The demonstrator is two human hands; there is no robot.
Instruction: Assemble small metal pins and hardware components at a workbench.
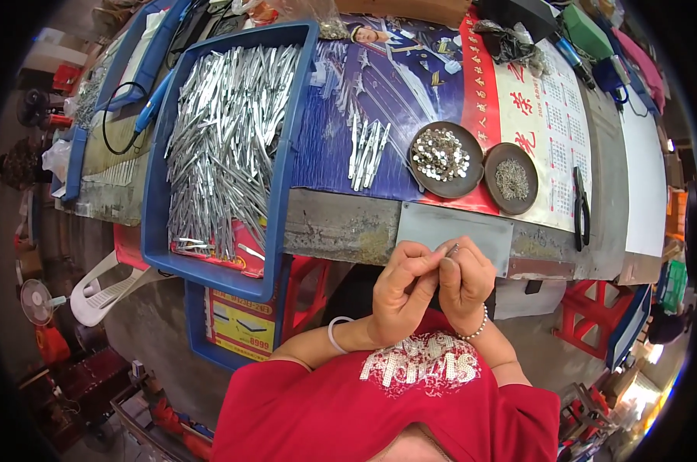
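Observation:
My left hand (401, 289) and my right hand (465, 279) meet close to my chest, just below the workbench's front edge. Their fingertips pinch one small silver metal piece (451, 249) between them. A grey metal plate (454, 229) lies on the bench right above my hands. Two dark round dishes sit behind it: the left dish (445, 159) holds shiny small round parts, the right dish (511, 178) holds fine thin bits. A loose bunch of silver strips (367, 152) lies on the blue cover to the left of the dishes.
A blue tray (158, 231) heaped with silver metal strips overhangs the bench at left. Black pliers (580, 209) lie at right on a calendar sheet (547, 115). Red stools stand under the bench, a white plastic chair (102, 291) and a small fan (36, 302) at lower left.

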